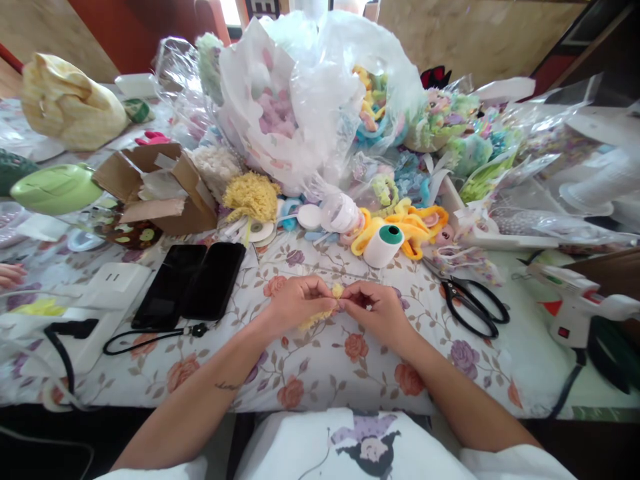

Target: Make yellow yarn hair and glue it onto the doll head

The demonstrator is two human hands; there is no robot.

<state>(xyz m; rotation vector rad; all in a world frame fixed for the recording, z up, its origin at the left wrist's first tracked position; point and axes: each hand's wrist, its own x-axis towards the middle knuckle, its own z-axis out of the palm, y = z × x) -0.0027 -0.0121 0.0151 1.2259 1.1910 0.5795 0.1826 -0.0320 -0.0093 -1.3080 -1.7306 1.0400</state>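
over floral tablecloth (325, 363), forearms (215, 390) angled inward, both hands (297, 301) (381, 312) close together, pinching fuzzy yellow piece (337, 291).

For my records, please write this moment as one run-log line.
left hand: pinching yellow fuzzy piece | right hand: pinching same piece | white spool: beyond hands | scissors: right of right hand

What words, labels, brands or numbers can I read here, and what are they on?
"E", apparently: on the dark sign at the top edge, cut off by the picture.
Tattoo on the left forearm: looks like script, too small to read.
I can make out no other lettering clearly.
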